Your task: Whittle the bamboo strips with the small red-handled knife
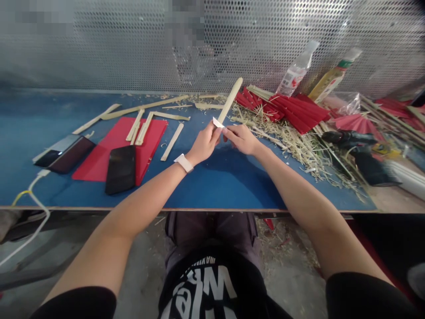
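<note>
My left hand (206,142) is closed around the lower part of a pale bamboo strip (231,98), which slants up to the right with a rounded upper end. A small white folded piece (217,122), like paper or sandpaper, lies across the strip just above my left thumb. Right beside it, my right hand (242,138) is closed, with its thumb and finger pinching at the white piece's lower right end. Both hands nearly touch, above the blue tabletop (232,186). The strip's bottom end is hidden in the fingers.
At left, a red folder (93,164) bears bent bamboo strips (143,128) and a black phone (121,170). Bamboo shavings (305,153) and red folded fans (299,110) spread across the right, near a cordless drill (368,155) and two bottles (297,71). Perforated metal (133,57) stands behind.
</note>
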Action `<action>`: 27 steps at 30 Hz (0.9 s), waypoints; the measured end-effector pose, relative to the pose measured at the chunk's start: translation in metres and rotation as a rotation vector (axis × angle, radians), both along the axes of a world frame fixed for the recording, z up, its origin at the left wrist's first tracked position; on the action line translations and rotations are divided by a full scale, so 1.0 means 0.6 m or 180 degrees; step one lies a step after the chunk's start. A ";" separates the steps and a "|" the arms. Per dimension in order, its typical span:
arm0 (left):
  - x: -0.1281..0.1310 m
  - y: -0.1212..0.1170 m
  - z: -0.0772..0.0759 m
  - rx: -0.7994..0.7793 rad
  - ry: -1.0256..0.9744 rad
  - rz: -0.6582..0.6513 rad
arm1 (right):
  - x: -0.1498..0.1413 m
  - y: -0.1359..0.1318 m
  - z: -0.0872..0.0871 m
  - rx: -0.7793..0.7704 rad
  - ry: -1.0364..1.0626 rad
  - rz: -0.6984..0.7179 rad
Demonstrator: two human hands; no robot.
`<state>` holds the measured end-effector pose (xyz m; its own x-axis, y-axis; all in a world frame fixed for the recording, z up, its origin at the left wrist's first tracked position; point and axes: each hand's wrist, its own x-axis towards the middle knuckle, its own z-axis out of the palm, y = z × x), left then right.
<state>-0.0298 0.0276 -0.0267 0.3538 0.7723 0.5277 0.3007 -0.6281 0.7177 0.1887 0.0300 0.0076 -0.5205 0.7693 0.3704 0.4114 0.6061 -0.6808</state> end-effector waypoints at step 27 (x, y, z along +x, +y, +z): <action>-0.014 0.010 0.004 0.0131 0.0449 0.0087 | 0.000 -0.001 -0.007 -0.1817 0.0754 0.0464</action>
<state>-0.0383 0.0337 -0.0245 0.4058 0.7615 0.5055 0.4143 -0.6462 0.6409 0.1885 0.0297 0.0032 -0.5891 0.8070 0.0407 0.1505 0.1591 -0.9757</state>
